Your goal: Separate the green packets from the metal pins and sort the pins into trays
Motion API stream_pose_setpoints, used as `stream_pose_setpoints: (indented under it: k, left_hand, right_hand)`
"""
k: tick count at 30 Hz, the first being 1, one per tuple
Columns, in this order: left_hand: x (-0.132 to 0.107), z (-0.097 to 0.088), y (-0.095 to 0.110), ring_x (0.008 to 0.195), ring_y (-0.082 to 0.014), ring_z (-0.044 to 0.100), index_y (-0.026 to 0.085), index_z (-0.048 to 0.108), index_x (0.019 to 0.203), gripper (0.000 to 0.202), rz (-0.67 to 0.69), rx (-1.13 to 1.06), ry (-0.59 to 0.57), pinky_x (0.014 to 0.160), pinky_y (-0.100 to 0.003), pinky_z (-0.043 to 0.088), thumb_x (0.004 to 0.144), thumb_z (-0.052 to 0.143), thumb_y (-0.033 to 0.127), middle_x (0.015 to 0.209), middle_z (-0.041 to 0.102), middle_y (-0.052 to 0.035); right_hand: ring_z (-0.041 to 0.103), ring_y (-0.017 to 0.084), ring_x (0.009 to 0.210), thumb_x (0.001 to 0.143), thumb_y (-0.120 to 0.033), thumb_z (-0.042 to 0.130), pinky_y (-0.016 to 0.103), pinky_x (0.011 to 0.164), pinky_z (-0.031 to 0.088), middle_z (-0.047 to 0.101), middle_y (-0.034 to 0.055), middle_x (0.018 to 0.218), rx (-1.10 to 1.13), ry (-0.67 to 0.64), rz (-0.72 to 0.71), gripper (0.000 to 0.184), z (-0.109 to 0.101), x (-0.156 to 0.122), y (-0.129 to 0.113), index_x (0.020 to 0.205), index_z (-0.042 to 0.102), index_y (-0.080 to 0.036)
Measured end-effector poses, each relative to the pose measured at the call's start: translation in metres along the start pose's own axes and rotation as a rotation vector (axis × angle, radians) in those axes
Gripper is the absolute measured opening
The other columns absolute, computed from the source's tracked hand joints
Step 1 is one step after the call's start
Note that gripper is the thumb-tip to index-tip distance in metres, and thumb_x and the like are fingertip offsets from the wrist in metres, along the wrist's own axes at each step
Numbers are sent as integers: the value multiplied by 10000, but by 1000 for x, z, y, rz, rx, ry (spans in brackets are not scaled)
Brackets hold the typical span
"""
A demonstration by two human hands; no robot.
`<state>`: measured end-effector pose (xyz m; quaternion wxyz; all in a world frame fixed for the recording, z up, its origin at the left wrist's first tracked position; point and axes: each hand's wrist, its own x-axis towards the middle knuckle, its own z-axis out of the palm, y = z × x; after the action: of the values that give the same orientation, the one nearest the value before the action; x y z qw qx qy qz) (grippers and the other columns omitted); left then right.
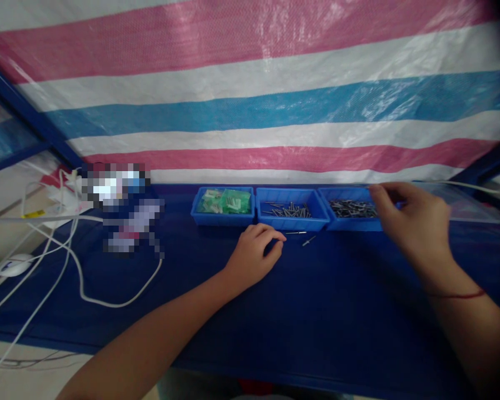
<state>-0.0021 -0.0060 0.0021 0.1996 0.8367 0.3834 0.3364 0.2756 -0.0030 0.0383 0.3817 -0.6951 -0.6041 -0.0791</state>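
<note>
White cables (pixel 77 272) sprawl across a dark blue table (pixel 316 316) at 10 o'clock, with 12 straight ahead of the wearer, beside a white oval device (pixel 14 265). A pixelated patch (pixel 137 219) at about half past 10 hides whatever sits there. Just short of 12 o'clock, green plastic packets (pixel 236 201) fill a blue left bin (pixel 223 220), the first of three in a row below a red, white and blue striped sheet (pixel 250 119). The person's left hand (pixel 255 248) rests on the table at 12 o'clock, fingers loosely curled, a gap between thumb and forefinger. Just past 12, the middle bin (pixel 291 224) holds a scatter of slim metal pins (pixel 294 211). In front of it, at about half past 12, lie one loose pin (pixel 298 232), its near end close to the left forefinger, and a second loose pin (pixel 309 240), set at a slant; whether the forefinger touches the first cannot be told. At 1 o'clock, the right bin (pixel 354 225) carries a denser heap of pins (pixel 350 208). The person's right hand (pixel 419 222), a red string (pixel 456 296) around its wrist, hangs over that bin's right end at half past 1, thumb and fingers bent together; whether they grip anything cannot be told. Beyond, clear plastic (pixel 470 205) lies between 1 and 2 o'clock.
</note>
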Motion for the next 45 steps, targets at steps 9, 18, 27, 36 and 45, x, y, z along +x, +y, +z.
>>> stream_pose_setpoints:
  k: [9, 18, 27, 36, 45]
  left_hand:
    - [0, 0, 0, 1132, -227, 500, 231, 608, 1172, 284, 114, 214, -186, 932, -375, 394, 928, 463, 250, 1240, 588, -57]
    - [4, 3, -2, 1133, -249, 459, 256, 497, 1324, 407, 224, 361, -277, 849, -390, 377, 920, 444, 255, 1415, 481, -13]
    - [3, 3, -1, 1108, -252, 455, 222, 543, 1264, 353, 207, 365, -270, 815, -382, 350, 950, 404, 304, 1334, 559, -24]
    - [3, 0, 1, 1042, -220, 514, 205, 587, 1154, 266, 192, 284, -273, 830, -359, 384, 936, 442, 255, 1171, 633, -63]
    - [4, 4, -4, 802, -153, 616, 174, 614, 1022, 241, -204, -288, 45, 740, -272, 467, 844, 622, 336, 914, 678, -35]
  right_hand:
    - [594, 274, 822, 936, -412, 420, 397, 747, 410, 681, 147, 855, -132, -91, -215, 374, 16, -3, -5, 848, 690, -170]
    - [628, 205, 726, 920, -334, 448, 338, 703, 464, 660, 69, 839, 89, -376, -472, 259, 5, -32, -54, 810, 641, -201]
    - [660, 217, 820, 918, -279, 436, 326, 700, 491, 672, 77, 1021, -67, -554, -555, 247, 30, -44, -48, 984, 660, -199]
    - [645, 191, 759, 915, -238, 421, 298, 613, 471, 660, 70, 974, -111, -599, -545, 250, 36, -50, -53, 959, 665, -202]
    - [645, 202, 801, 899, -330, 504, 333, 702, 517, 692, 59, 941, 457, -574, -245, 191, 42, -55, -62, 959, 645, -217]
